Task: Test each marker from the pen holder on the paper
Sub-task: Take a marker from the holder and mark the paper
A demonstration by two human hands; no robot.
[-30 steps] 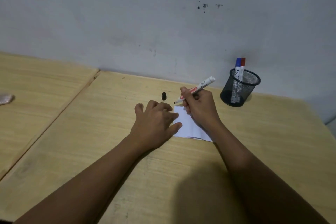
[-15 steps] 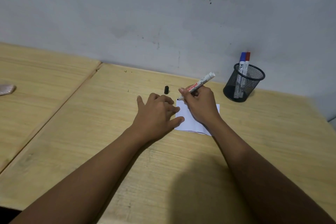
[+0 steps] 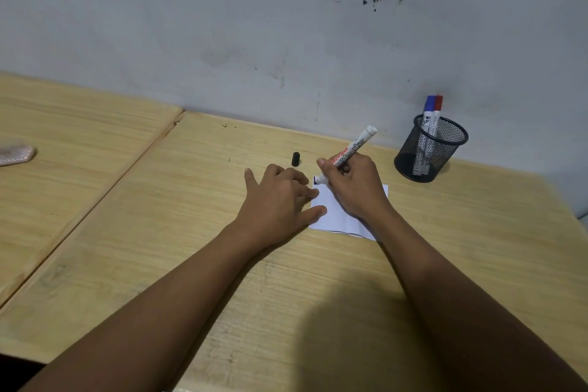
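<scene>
My right hand [image 3: 353, 188] grips an uncapped white board marker [image 3: 356, 146], its tip pressed on the far left corner of a small white paper [image 3: 334, 216], where a dark mark shows. My left hand [image 3: 280, 197] lies flat with fingers spread, its fingertips and thumb on the paper's left edge. The marker's black cap [image 3: 296, 159] stands on the table just beyond my left hand. A black mesh pen holder [image 3: 429, 149] at the right rear near the wall holds a blue-capped marker [image 3: 429, 105] and a red-capped marker [image 3: 438, 103].
The wooden table [image 3: 159, 216] meets a second table along a seam at the left, where a pale object [image 3: 16, 154] lies at the frame edge. A grey wall runs close behind the holder.
The marker tip has come down from above the paper's far corner onto the paper and left a dark mark. My left hand has stayed on the paper's edge.
</scene>
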